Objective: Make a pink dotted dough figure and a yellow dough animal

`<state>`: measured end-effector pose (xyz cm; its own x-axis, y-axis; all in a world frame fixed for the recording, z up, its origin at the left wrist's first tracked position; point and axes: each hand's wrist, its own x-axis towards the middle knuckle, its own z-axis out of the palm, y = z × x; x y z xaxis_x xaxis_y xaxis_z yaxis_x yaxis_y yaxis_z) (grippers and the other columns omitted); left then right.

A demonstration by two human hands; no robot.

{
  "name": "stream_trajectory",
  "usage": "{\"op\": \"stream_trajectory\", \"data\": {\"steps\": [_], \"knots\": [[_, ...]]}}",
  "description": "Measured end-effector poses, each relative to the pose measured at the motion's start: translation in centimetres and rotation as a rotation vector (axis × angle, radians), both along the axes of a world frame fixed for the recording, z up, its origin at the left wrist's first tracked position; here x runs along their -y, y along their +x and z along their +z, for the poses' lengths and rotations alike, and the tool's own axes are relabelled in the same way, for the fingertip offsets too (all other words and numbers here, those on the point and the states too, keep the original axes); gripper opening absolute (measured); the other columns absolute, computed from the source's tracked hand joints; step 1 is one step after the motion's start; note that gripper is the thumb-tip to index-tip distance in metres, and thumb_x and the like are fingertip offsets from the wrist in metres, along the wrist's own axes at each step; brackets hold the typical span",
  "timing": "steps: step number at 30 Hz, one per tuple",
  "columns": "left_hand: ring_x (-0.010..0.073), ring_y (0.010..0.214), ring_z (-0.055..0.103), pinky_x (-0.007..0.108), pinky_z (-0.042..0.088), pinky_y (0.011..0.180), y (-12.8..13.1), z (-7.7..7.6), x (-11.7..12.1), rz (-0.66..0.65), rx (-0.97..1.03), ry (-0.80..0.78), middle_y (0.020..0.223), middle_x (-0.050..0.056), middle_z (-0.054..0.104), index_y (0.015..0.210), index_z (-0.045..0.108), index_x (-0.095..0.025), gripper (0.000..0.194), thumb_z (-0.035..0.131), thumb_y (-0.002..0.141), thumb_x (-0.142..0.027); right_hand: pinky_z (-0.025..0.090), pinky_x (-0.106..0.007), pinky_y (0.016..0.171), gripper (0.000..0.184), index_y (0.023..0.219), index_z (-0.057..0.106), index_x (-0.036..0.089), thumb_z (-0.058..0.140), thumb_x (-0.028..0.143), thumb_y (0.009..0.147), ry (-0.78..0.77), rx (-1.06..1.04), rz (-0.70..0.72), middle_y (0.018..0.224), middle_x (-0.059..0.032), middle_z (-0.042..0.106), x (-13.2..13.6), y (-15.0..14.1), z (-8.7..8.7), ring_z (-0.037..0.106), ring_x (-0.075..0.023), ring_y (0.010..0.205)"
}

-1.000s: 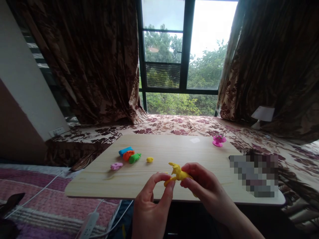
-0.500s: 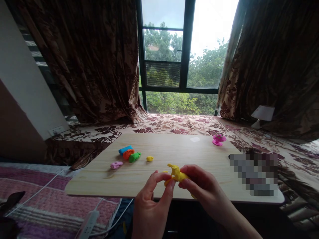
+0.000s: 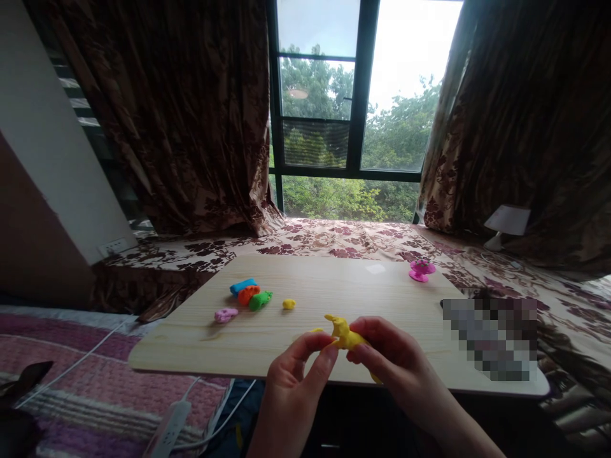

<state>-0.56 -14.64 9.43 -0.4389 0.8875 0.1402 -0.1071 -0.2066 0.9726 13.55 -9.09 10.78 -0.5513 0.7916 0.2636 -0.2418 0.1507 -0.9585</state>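
Above the near edge of the wooden table (image 3: 200, 350), both hands are on a yellow modelling-clay figure (image 3: 344, 334) with a pointed piece sticking up. My right hand (image 3: 398, 359) grips its body between thumb and fingers. Thumb and forefinger of my left hand (image 3: 300, 372) pinch a thin part on its left side, mostly covered by the fingertips. A small yellow clay lump (image 3: 289, 305) lies beyond my left hand. Farther left are blue (image 3: 243, 287), orange (image 3: 249, 295), green (image 3: 260, 300) and pink clay pieces (image 3: 225, 315).
A pink clay stand with dotted top (image 3: 422, 270) is at the far right corner of the table. A blurred-out object (image 3: 491, 340) covers the right side. A white lamp (image 3: 506, 220) stands on the window ledge; a power strip (image 3: 170, 426) lies at lower left.
The left thumb and forefinger have closed further over the figure's thin left part, hiding more of it. The right hand keeps its hold. The whole view has shifted slightly.
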Motion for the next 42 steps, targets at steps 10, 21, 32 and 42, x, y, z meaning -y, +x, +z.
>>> {"op": "stream_trajectory", "data": {"steps": [10, 21, 32, 42], "knots": [[0.0194, 0.081, 0.056, 0.035, 0.04, 0.084, -0.7, 0.6, 0.0, -0.213, 0.137, -0.068, 0.075, 0.004, 0.064, 0.083, 0.07, -0.017, 0.022, 0.06, 0.076, -0.036, 0.047, -0.027, 0.082, 0.015, 0.099, 0.06, 0.024, 0.06, 0.022, 0.084, 0.042, -0.058, 0.035, 0.096, -0.0015, 0.063, 0.1, -0.1, -0.2, 0.058, -0.0162, 0.092], [0.0139, 0.077, 0.053, 0.027, 0.04, 0.078, -1.2, 0.6, 0.2, -0.402, 0.281, -0.105, 0.079, 0.003, 0.065, 0.078, 0.071, -0.017, 0.014, 0.065, 0.075, -0.029, 0.046, -0.028, 0.08, 0.012, 0.095, 0.062, 0.022, 0.061, 0.022, 0.082, 0.044, -0.036, 0.068, 0.097, -0.0027, 0.059, -0.1, 0.1, 0.0, 0.056, -0.0174, 0.091], [0.0226, 0.091, 0.062, 0.035, 0.041, 0.089, -0.9, -0.2, 0.0, -0.078, -0.106, -0.054, 0.091, 0.004, 0.071, 0.091, 0.07, -0.021, 0.026, 0.067, 0.071, -0.037, 0.045, -0.019, 0.066, 0.015, 0.095, 0.064, 0.024, 0.065, 0.026, 0.08, -0.039, 0.004, -0.086, 0.091, 0.0007, 0.065, -0.7, 0.2, -0.8, 0.057, -0.0102, 0.076], [0.0214, 0.094, 0.061, 0.034, 0.041, 0.09, -1.3, -1.2, -0.6, 0.034, -0.358, -0.027, 0.095, 0.002, 0.07, 0.097, 0.067, -0.024, 0.029, 0.066, 0.071, -0.036, 0.046, -0.023, 0.066, 0.022, 0.098, 0.064, 0.023, 0.065, 0.033, 0.078, 0.063, 0.123, -0.178, 0.096, -0.0013, 0.068, -2.2, 0.8, -1.2, 0.06, -0.0145, 0.081]]}}
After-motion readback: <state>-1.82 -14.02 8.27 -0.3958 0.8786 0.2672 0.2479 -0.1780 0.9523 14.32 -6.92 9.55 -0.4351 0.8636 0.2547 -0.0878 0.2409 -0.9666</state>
